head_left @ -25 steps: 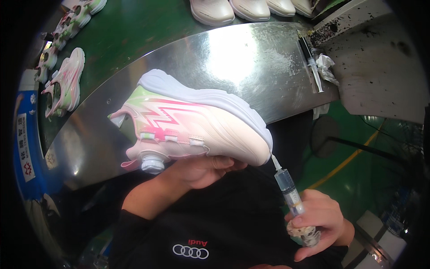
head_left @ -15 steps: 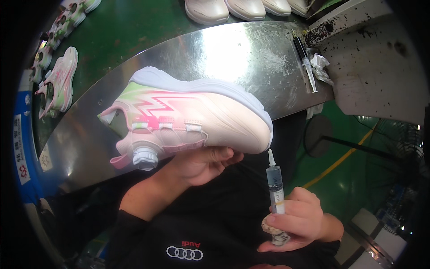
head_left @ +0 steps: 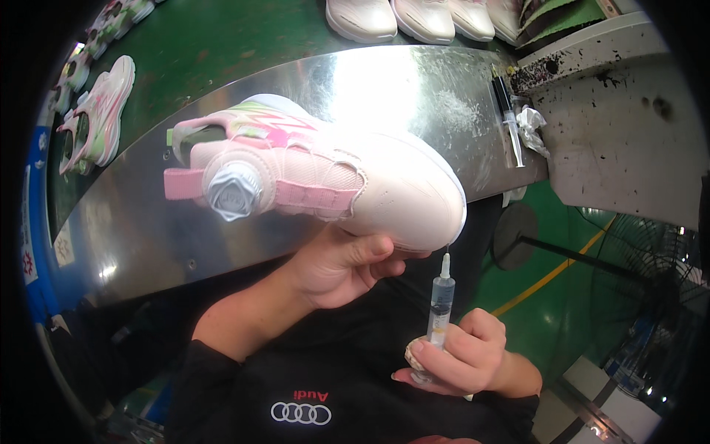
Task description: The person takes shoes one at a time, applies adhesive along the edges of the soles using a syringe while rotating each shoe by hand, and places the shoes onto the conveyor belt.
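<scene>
Two bare hands in play here, and each one's busy. The left hand point(head_left: 336, 266) has its grip on one cream and pink shoe point(head_left: 407, 192), thumb pressed near the toe and the other fingers mostly hidden underneath. So that shoe is up in the air over the metal table point(head_left: 133, 237), toe off to the right, ankle opening to the left. It's got one white dial point(head_left: 235, 191) facing up and one pink pull tab point(head_left: 183, 183) sticking out at the side.

The right hand point(head_left: 470, 355) has its grip wrapped round one clear syringe point(head_left: 441, 296), fingers curled about the back half, so can't really tell what the plunger end is doing. The thin tip points up and looks to be touching the edge of the shoe's toe.

On the table, far right side: one more syringe point(head_left: 510, 126), part black and part white, with one crumpled white tissue point(head_left: 531, 129) right beside it. Past the table on the green surface point(head_left: 244, 37) I count four pale shoes point(head_left: 362, 18) in a row, a couple cut off by the frame. Over on the left there's one pink and green shoe point(head_left: 100, 115) on its own, plus a line of similar ones point(head_left: 111, 26) behind it, too small and overlapped to count properly.
</scene>
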The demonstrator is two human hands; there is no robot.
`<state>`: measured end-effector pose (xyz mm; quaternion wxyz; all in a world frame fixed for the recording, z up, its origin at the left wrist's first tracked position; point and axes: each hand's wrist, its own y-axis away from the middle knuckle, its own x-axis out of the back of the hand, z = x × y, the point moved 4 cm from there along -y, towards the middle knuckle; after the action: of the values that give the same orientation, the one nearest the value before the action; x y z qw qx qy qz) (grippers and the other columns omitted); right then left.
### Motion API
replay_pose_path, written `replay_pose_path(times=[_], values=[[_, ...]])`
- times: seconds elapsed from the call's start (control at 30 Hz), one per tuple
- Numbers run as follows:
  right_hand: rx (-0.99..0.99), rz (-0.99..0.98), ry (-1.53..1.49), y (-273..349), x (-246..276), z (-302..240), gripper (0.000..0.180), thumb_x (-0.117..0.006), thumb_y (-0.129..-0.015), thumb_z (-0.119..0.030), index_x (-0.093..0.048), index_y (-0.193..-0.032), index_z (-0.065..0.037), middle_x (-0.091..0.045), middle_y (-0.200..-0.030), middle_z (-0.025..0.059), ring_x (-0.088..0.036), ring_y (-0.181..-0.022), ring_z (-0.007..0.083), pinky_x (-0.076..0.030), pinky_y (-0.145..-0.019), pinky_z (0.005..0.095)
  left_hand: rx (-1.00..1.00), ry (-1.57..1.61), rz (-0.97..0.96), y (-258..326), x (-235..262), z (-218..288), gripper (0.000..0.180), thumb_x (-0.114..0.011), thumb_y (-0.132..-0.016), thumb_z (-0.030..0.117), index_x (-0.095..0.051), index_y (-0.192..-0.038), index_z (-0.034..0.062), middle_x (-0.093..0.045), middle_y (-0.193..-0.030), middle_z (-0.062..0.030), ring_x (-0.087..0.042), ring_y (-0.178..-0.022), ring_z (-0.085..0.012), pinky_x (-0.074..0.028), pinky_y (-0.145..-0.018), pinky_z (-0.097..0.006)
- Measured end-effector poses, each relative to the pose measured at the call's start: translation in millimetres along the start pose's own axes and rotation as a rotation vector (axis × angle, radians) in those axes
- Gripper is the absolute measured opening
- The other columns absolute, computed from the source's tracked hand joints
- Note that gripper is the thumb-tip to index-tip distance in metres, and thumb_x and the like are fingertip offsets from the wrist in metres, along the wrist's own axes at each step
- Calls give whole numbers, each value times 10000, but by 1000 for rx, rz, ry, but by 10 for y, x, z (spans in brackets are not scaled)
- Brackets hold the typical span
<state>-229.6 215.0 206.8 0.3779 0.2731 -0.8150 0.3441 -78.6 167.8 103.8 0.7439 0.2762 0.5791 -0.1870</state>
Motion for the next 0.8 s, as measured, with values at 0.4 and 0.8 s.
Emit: replay_pose_path(times=[0.4, 0.8], values=[[-8, -27, 38, -5, -98, -14, 284, -775, -625, -268, -643, -840, -138, -528, -630, -33, -292, -474, 104, -229, -409, 223, -2, 8, 43, 31, 70, 38, 409, -634, -831, 105, -481, -1205, 42, -593, -1102, -120, -594, -1014, -229, -542, -741, -249], [-48, 217, 131, -372, -251, 994, 517, -785, -636, -280, -563, -1050, -63, -607, -909, 72, -484, -739, 240, -361, -681, 331, -83, -11, 265, 1400, 255, 189, 790, -681, -670, 45, -282, -1350, -4, -448, -1296, -142, -448, -1207, -271, -336, -1037, -402]])
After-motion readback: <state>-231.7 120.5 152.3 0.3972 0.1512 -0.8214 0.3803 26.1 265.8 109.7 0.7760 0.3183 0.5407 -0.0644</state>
